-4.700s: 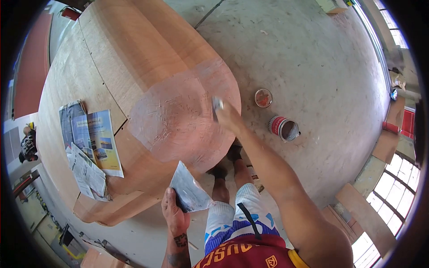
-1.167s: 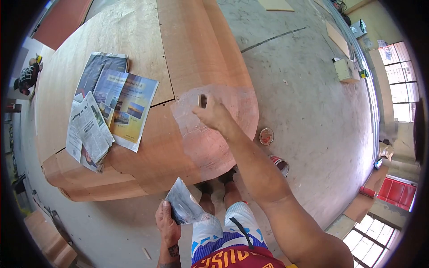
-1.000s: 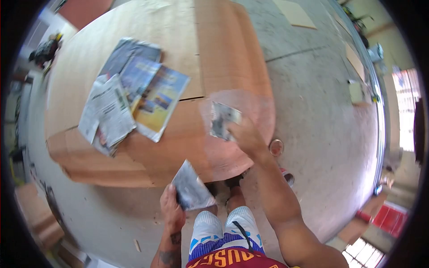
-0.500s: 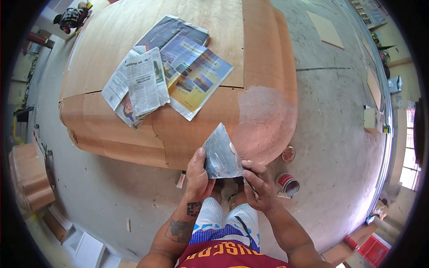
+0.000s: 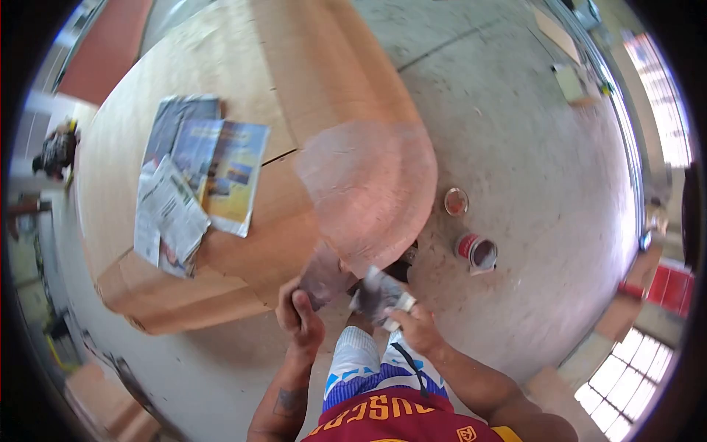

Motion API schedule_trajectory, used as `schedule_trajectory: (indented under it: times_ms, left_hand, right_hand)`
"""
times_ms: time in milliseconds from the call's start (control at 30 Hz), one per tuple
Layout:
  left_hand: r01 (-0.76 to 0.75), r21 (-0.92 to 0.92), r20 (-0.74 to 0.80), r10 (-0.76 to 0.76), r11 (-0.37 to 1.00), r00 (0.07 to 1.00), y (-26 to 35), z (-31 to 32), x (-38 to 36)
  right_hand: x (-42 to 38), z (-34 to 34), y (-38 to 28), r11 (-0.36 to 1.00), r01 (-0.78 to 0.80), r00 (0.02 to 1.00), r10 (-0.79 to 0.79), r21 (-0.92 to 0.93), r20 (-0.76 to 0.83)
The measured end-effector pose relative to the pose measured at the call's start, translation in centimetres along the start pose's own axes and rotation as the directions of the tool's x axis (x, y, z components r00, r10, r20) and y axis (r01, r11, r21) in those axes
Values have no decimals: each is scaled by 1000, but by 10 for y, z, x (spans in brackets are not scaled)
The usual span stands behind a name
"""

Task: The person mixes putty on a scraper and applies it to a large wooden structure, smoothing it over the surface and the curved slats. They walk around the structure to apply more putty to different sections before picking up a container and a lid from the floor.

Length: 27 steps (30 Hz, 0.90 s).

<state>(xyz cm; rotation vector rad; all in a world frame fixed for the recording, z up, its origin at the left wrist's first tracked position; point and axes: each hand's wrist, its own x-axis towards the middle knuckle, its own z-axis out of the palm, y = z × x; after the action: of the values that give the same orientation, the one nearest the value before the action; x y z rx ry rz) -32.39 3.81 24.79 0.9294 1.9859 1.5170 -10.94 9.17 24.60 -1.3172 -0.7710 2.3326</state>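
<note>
My left hand (image 5: 300, 315) grips a thin, dark, flat sheet (image 5: 324, 278), held beside the lower corner of a large curved wooden form (image 5: 221, 283). Pinched in my right hand (image 5: 417, 325) is a crumpled grey and white piece of paper or cloth (image 5: 381, 296), just right of the sheet. A pinkish coated patch (image 5: 361, 184) covers the form's rounded corner beyond both hands. Spread newspapers (image 5: 224, 173) lie on top of the form at the left.
On the floor to the right stand an open can (image 5: 477, 252) and a round lid (image 5: 456, 201) with reddish residue. A person (image 5: 57, 151) is at the far left. Another wooden piece (image 5: 107, 401) sits at the lower left.
The view has turned right. My hands have moved apart; the right one has let go of the sheet and now holds the crumpled piece. The left hand has kept the sheet.
</note>
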Motion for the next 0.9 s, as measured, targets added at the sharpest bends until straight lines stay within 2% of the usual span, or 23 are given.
schedule_trajectory:
  times_ms: [33, 100, 133, 200, 233, 300, 367, 400, 433, 467, 500, 533, 567, 667, 733, 767, 867, 900]
  left_hand:
    - [-101, 53, 115, 94, 993, 989, -1, 4, -6]
    - [-318, 114, 343, 263, 941, 902, -2, 11, -12]
    - [-266, 131, 483, 173, 955, 859, 6, 14, -9]
    - [-265, 298, 632, 19, 917, 775, 6, 21, -4]
    - [-276, 382, 684, -68, 882, 727, 7, 22, -3]
    - [-256, 431, 711, -151, 865, 687, 2, 22, -4]
    - [-229, 513, 711, -259, 827, 654, -6, 20, -9]
    - [-217, 565, 697, -320, 796, 641, -9, 19, -12]
    - [-205, 614, 679, -378, 762, 629, -11, 21, -13]
    - [-146, 636, 639, -412, 757, 649, -8, 26, -12]
    - [-85, 655, 597, -445, 751, 668, -5, 31, -11]
    - [-17, 672, 548, -481, 741, 684, -2, 38, -10]
    - [-13, 663, 533, -460, 748, 711, -2, 44, -11]
    - [25, 664, 467, -441, 747, 767, -4, 58, -9]
    - [90, 690, 415, -494, 718, 764, -7, 63, -9]
    - [122, 698, 394, -521, 705, 757, -9, 64, -8]
    - [226, 704, 322, -586, 673, 743, -15, 72, -6]
    - [250, 707, 304, -604, 662, 737, -19, 75, -6]
  right_hand:
    - [-1, 1, 5, 995, -4, 1000, 6, 100, -20]
    - [1, 6, 13, 955, -4, 999, 19, 295, -46]
    - [1, 8, 14, 876, -19, 997, 52, 481, -56]
    - [-7, -1, -7, 974, 9, 997, 8, 227, -76]
    - [-2, -13, -10, 970, 9, 996, 12, 242, -84]
    - [7, -35, -14, 962, 10, 995, 18, 273, -100]
    - [42, -69, 13, 917, 82, 988, -24, 389, -152]
    - [50, -85, -7, 994, 84, 979, -70, 65, -190]
    - [63, -104, -31, 961, 65, 970, -125, -268, -210]
    - [85, -120, -29, 845, 164, 916, -322, -509, -241]
    - [110, -137, -22, 659, 217, 833, -510, -720, -215]
    - [130, -149, -28, 492, 152, 836, -527, -857, -154]
    - [149, -162, -32, 297, 88, 847, -524, -951, -86]
    - [213, -209, -19, -229, 195, 790, -540, -954, 291]
    - [237, -237, -18, -473, 335, 744, -398, -815, 536]
    - [248, -251, -17, -577, 402, 701, -306, -711, 644]
    - [270, -282, -27, -577, 550, 610, -217, -604, 762]
    - [276, -287, -32, -566, 565, 590, -231, -600, 774]
